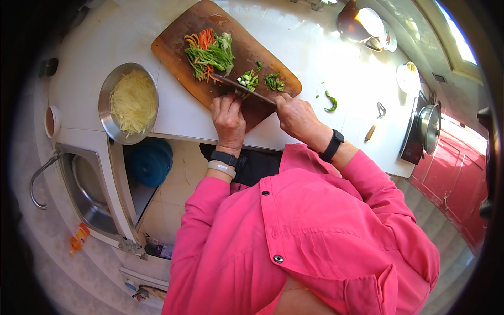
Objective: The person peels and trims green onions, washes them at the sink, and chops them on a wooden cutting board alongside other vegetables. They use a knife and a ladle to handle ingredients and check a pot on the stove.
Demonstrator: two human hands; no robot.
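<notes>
My right hand (293,116) is closed round the handle of a kitchen knife (252,91), whose blade lies over a wooden cutting board (173,47). Beside the blade, my left hand (228,118) presses with bent fingers on a piece of green onion (241,93), partly hidden. Chopped green onion (249,80) lies just beyond the blade, with sliced green chili (274,82) to its right. Strips of green pepper (210,57) and red pepper strips (206,38) are heaped at the board's left. A metal bowl (105,100) left of the board holds pale shredded vegetable (133,100), perhaps potato.
A green chili (331,101) and a peeler (375,122) lie on the white counter (323,59) at right. Farther right, a pot (429,128) stands on a cooktop (411,134). A kettle (359,25) is at the back. The sink (88,189) and a small cup (53,121) are left.
</notes>
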